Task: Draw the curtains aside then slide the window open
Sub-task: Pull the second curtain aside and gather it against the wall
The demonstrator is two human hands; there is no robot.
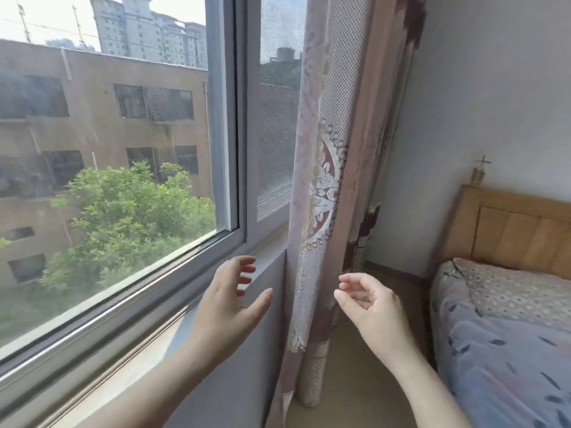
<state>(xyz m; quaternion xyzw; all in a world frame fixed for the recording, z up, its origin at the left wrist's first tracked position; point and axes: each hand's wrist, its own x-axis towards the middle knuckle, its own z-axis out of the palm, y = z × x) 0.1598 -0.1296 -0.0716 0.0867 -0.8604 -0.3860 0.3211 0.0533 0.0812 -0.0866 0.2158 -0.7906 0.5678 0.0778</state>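
Observation:
A patterned pink and white curtain (327,168) hangs bunched at the right side of the window, beside the wall corner. The grey-framed sliding window (228,118) fills the left and centre, with a large glass pane on the left and a mesh screen panel (276,118) on the right. My left hand (230,299) hovers just below the sill near the frame's upright, fingers spread and holding nothing. My right hand (367,299) floats just right of the curtain's edge, fingers loosely curled and apart, touching nothing.
A bed (506,335) with a blue patterned cover and a wooden headboard (522,230) stands at the right. The pale window sill (129,372) runs along the lower left. The floor lies between curtain and bed. Buildings and a tree show outside.

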